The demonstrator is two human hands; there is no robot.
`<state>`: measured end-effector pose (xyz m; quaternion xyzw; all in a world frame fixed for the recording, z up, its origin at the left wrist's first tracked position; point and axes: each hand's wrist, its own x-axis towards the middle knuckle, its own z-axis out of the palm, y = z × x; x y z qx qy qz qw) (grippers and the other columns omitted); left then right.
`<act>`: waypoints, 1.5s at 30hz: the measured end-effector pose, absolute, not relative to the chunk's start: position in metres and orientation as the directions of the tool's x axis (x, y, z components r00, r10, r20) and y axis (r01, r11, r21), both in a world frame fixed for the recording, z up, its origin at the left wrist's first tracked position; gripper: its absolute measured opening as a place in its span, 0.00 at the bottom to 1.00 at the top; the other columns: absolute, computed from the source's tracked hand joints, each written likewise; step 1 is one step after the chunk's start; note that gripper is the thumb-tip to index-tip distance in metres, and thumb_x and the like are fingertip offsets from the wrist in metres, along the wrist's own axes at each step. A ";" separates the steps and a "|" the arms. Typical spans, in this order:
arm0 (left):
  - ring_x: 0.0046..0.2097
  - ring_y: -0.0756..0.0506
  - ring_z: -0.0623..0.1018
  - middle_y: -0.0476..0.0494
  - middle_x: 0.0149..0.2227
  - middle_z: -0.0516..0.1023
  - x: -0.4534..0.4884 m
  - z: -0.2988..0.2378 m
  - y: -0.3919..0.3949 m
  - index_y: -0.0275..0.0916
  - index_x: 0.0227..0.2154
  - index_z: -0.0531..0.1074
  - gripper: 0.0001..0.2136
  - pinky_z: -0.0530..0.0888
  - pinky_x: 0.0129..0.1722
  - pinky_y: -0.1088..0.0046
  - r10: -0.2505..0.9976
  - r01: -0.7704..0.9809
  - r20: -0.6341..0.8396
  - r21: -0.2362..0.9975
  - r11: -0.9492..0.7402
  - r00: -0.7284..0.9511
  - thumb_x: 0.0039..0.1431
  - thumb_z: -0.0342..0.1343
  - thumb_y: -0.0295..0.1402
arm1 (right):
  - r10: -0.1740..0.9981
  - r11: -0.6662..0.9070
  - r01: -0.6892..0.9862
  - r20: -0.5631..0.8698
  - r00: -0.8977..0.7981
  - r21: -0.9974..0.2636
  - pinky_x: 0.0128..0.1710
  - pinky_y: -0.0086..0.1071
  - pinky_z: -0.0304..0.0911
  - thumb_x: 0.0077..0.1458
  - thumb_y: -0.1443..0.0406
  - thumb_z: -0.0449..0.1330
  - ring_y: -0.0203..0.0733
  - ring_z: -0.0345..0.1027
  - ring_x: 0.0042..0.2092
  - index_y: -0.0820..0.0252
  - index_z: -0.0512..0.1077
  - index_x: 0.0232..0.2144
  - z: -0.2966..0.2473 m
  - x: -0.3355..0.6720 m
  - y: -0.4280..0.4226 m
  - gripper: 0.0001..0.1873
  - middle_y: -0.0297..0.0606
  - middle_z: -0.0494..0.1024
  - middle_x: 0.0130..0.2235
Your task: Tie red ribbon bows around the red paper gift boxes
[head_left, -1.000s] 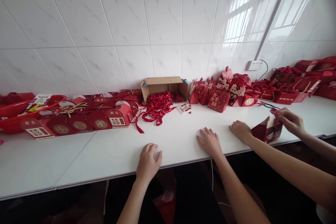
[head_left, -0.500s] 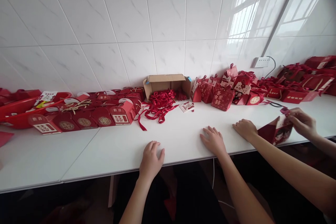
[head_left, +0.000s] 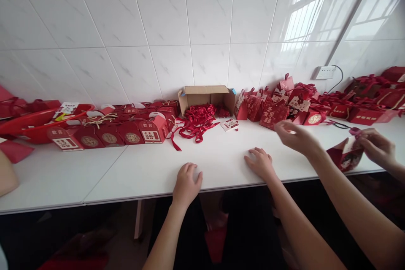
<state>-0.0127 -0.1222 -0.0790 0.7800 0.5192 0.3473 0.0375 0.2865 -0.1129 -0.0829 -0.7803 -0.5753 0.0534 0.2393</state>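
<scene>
The person's left hand [head_left: 187, 183] and right hand [head_left: 261, 164] rest on the table [head_left: 221, 156], each grip loose, thumb apart from fingers. The ribbons [head_left: 198, 119] spill out of the carton [head_left: 205, 90] at twelve o'clock from the left hand, and the cards [head_left: 228, 125] lie at eleven o'clock from the right.

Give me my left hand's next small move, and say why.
Perhaps slide the left hand forward to the red ribbons: it lies at the white table and appears to hold nothing, while the ribbons spill from the open cardboard box ahead.
</scene>
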 end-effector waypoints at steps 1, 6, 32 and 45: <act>0.49 0.40 0.74 0.39 0.44 0.74 -0.013 -0.079 -0.122 0.37 0.40 0.70 0.10 0.73 0.49 0.60 0.834 0.783 0.505 0.416 -0.462 0.224 0.59 0.49 0.35 | 0.919 -0.233 0.868 0.193 0.345 -0.438 0.60 0.54 0.46 0.58 0.57 0.56 0.52 0.53 0.61 0.61 0.69 0.49 -0.087 0.283 -0.115 0.20 0.46 0.64 0.58; 0.49 0.40 0.74 0.38 0.44 0.74 -0.014 -0.080 -0.121 0.37 0.40 0.71 0.10 0.73 0.49 0.60 0.827 0.778 0.507 0.408 -0.478 0.242 0.59 0.50 0.34 | 0.914 -0.232 0.859 0.199 0.353 -0.457 0.60 0.53 0.44 0.57 0.57 0.52 0.52 0.52 0.62 0.60 0.70 0.50 -0.090 0.281 -0.118 0.21 0.47 0.64 0.59; 0.53 0.39 0.71 0.36 0.48 0.71 -0.013 -0.077 -0.125 0.36 0.42 0.71 0.12 0.72 0.52 0.58 0.865 0.799 0.440 0.417 -0.434 0.240 0.61 0.48 0.35 | 0.922 -0.243 0.878 0.182 0.341 -0.411 0.60 0.53 0.44 0.59 0.57 0.48 0.52 0.51 0.63 0.61 0.69 0.52 -0.091 0.282 -0.117 0.23 0.47 0.62 0.61; 0.55 0.38 0.70 0.36 0.52 0.70 -0.017 -0.081 -0.123 0.39 0.48 0.69 0.15 0.74 0.51 0.55 0.888 0.846 0.383 0.358 -0.395 0.252 0.63 0.45 0.35 | 0.940 -0.233 0.917 0.167 0.298 -0.323 0.62 0.46 0.45 0.61 0.54 0.44 0.48 0.48 0.65 0.58 0.63 0.57 -0.096 0.276 -0.128 0.27 0.41 0.58 0.63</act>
